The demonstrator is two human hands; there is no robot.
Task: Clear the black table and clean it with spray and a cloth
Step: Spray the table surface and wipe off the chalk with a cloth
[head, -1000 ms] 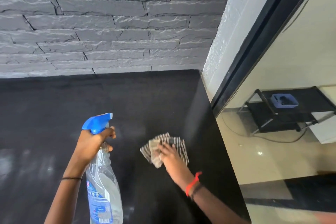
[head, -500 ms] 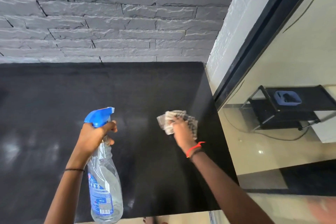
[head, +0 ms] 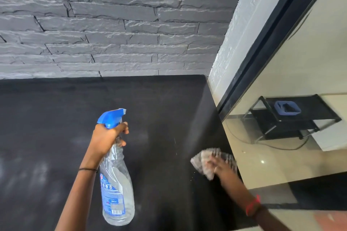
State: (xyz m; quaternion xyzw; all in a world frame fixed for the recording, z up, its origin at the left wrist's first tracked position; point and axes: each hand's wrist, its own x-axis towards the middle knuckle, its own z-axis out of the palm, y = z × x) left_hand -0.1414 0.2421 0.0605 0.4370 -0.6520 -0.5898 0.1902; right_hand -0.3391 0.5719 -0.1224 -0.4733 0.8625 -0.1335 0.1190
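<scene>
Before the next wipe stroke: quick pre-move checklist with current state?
1. Contact: right hand presses cloth onto black table: ok.
2. Edge margin: cloth sits right at the table's right edge: not ok.
3. Grip: left hand holds spray bottle by the neck: ok.
4. Liquid left in the bottle: cannot tell.
5. Surface clean: hazy streaks at left, specks near the cloth: not ok.
</scene>
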